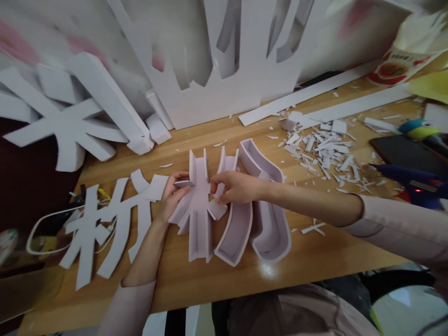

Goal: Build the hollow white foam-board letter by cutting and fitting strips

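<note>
In the middle of the table stands a hollow white foam-board character with upright side walls, its open side facing up. My left hand is at its left arm, thumb and fingers closed on a short white foam strip. From the right, my right hand reaches over the character, fingers curled in by its central stem. What those fingers grip, if anything, is partly hidden. Just right of it, under and beside my right forearm, lie more walled parts, a curved stroke and a hooked stroke.
A flat cut-out character lies at left over a white cable. Foam scraps are heaped at right, near a blue glue gun with a red light. Long strips, a cut foam sheet and a finished character stand behind; a paper bucket sits far right.
</note>
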The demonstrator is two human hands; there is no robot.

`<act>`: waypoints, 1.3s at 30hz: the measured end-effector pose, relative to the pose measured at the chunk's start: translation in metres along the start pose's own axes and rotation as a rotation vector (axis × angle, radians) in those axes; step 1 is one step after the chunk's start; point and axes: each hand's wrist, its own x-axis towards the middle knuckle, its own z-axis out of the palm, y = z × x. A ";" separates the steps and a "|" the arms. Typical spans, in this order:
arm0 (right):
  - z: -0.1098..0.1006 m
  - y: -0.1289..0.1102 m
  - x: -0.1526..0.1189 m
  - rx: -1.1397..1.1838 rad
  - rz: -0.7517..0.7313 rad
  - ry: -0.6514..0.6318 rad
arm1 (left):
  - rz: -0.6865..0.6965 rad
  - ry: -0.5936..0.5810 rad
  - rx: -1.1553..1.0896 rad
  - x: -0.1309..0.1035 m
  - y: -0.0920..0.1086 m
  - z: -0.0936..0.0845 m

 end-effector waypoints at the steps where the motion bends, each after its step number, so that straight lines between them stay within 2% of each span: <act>1: 0.000 0.000 0.000 0.003 0.004 0.001 | 0.005 -0.001 -0.004 0.000 0.000 0.000; 14: 0.001 0.003 0.002 0.105 0.035 -0.029 | 0.003 -0.044 0.001 -0.003 0.004 0.001; 23: 0.003 0.009 0.004 0.160 0.028 -0.058 | 0.053 -0.058 0.031 -0.001 -0.001 -0.001; 39: 0.003 0.013 0.003 0.167 0.079 -0.112 | 0.110 -0.048 0.060 -0.002 0.001 -0.002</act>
